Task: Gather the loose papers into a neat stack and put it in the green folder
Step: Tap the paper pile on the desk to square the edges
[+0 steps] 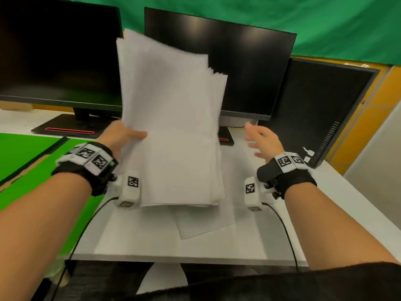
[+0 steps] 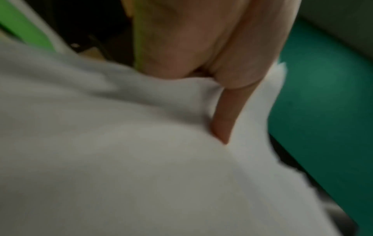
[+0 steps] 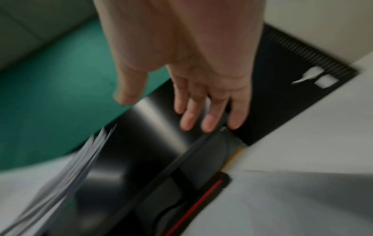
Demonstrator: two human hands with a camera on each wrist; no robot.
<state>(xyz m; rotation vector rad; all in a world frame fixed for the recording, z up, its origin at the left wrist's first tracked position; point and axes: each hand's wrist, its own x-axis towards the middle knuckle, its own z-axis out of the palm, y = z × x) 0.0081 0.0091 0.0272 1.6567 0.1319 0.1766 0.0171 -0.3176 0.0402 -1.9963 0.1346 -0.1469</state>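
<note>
White desk (image 1: 271,231) | left hand (image 1: 121,137) alone pinches papers (image 1: 171,127); right hand (image 1: 263,141) spread, empty | risk: uneven sheets slipping out

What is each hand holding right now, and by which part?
The left hand grips the stack of white paper sheets by its left edge, thumb on the front. The right hand holds nothing, fingers spread beside the stack.
</note>
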